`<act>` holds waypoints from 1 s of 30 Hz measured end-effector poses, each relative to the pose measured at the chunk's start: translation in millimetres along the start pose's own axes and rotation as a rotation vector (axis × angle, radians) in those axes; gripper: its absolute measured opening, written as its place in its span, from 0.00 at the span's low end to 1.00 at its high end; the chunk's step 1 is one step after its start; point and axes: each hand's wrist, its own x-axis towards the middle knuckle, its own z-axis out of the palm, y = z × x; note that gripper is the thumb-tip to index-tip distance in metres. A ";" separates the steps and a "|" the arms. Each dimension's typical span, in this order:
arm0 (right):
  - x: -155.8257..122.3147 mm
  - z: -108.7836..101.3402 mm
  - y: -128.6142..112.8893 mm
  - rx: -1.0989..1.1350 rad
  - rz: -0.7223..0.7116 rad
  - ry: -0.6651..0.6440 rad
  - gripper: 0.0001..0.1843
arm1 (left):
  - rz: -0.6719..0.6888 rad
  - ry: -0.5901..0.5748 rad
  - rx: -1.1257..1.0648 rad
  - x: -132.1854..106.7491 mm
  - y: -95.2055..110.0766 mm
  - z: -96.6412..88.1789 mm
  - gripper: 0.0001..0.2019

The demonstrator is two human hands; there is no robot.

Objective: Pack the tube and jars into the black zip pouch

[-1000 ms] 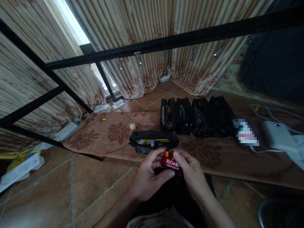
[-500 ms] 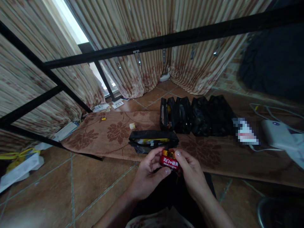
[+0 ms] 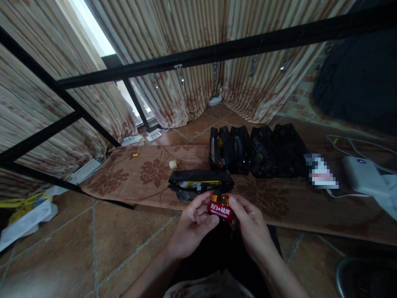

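Both hands hold one small red jar [image 3: 220,208] with white lettering and a gold top, low in the middle of the view. My left hand [image 3: 192,227] grips it from the left, thumb below the label. My right hand [image 3: 249,225] pinches it from the right. Just beyond the jar, an open black pouch [image 3: 200,183] with yellow trim lies on a brown flowered mat [image 3: 133,178].
A row of several black pouches [image 3: 257,151] stands on the mat behind. A white device [image 3: 366,176] with cables sits at right. Black metal frame bars [image 3: 217,51] cross overhead. Striped curtains hang behind; white bags [image 3: 25,217] lie at left on the tiled floor.
The jar has risen slightly and tilted upright, its gold top now showing more clearly. Both hands moved a little forward with it.
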 end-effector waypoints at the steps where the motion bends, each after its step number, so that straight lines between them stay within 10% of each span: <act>1: 0.2 -0.2 0.4 0.001 -0.007 -0.006 0.25 | -0.002 -0.007 -0.011 0.1 -0.1 -0.3 0.25; 30: 0.4 1.5 5.8 0.038 -0.006 -0.031 0.25 | -0.512 0.225 -0.474 -5.4 24.9 28.5 0.23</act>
